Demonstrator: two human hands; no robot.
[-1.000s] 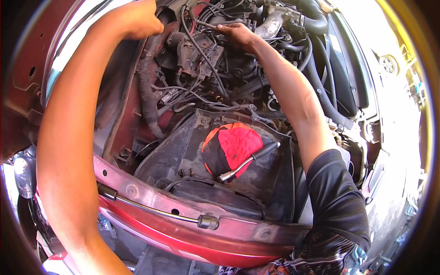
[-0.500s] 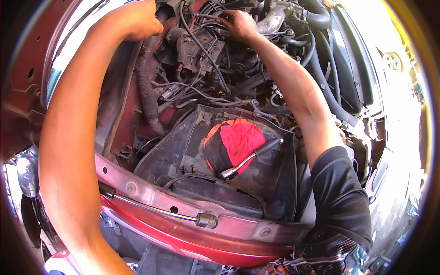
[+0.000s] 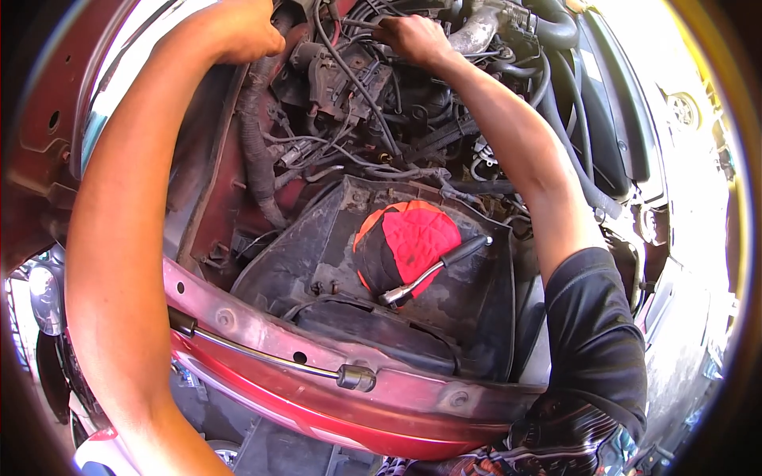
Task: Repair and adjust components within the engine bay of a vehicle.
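Note:
My left hand (image 3: 252, 36) is curled at the upper left of the engine bay, beside a thick wrapped hose (image 3: 258, 147); whatever its fingers hold is hidden. Near the top centre, my right hand (image 3: 405, 36) is closed around a thin grey hose or bar (image 3: 361, 24), among cables and above a grimy engine assembly (image 3: 333, 83). Below both hands, a red, orange and black cloth cap (image 3: 417, 234) lies on a dark plastic tray (image 3: 476, 317), with a ratchet wrench (image 3: 460, 254) resting across it.
The red front crossmember (image 3: 421, 389) spans the near side, with a metal strut (image 3: 270, 353) lying along it. A silver intake pipe (image 3: 472, 32) and black hoses (image 3: 556, 36) fill the upper right. Dark red bodywork (image 3: 36, 174) borders the left; a wheel (image 3: 683, 111) shows far right.
My right hand has risen and shifted slightly right, with the forearm following. My left hand has stayed nearly in place.

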